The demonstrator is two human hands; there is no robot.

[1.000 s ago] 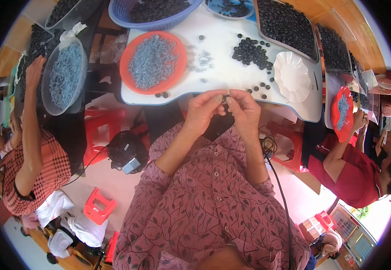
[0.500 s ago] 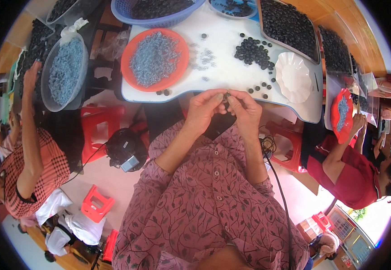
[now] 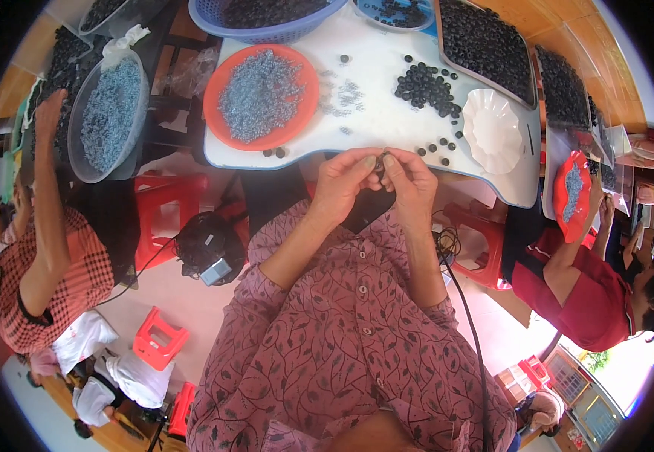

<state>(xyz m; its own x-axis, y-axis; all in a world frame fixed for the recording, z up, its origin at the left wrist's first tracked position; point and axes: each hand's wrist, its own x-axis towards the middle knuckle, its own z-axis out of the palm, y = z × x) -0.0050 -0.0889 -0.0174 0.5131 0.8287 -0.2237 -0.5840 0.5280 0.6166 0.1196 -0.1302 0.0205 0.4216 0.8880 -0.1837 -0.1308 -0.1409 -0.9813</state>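
My left hand [image 3: 344,184] and my right hand [image 3: 411,181] meet at the front edge of the white table [image 3: 365,98]. Both are closed, thumbs and fingertips pinching a small dark round piece [image 3: 379,163] between them. Fingers cover most of it, so its details are hidden. Beyond my right hand lies a loose heap of black round pieces [image 3: 425,88], with several strays nearer the edge. On the left an orange-red plate [image 3: 308,102] carries a pile of small clear bluish parts [image 3: 259,94]. A white scalloped dish [image 3: 490,129] rests to the right of the heap.
At the back stand a blue-purple basket [image 3: 282,34] and a tray [image 3: 527,94] of black pieces. A clear tub [image 3: 140,113] of bluish parts is at left. Co-workers sit on both sides, one in a checked shirt [image 3: 56,256], one in red [image 3: 576,297]. Red stools [image 3: 160,339] stand on the floor.
My hands stay together at the table edge, with slight finger movement around the small dark piece. The co-worker's hand at left has risen slightly. The view has shifted a little.
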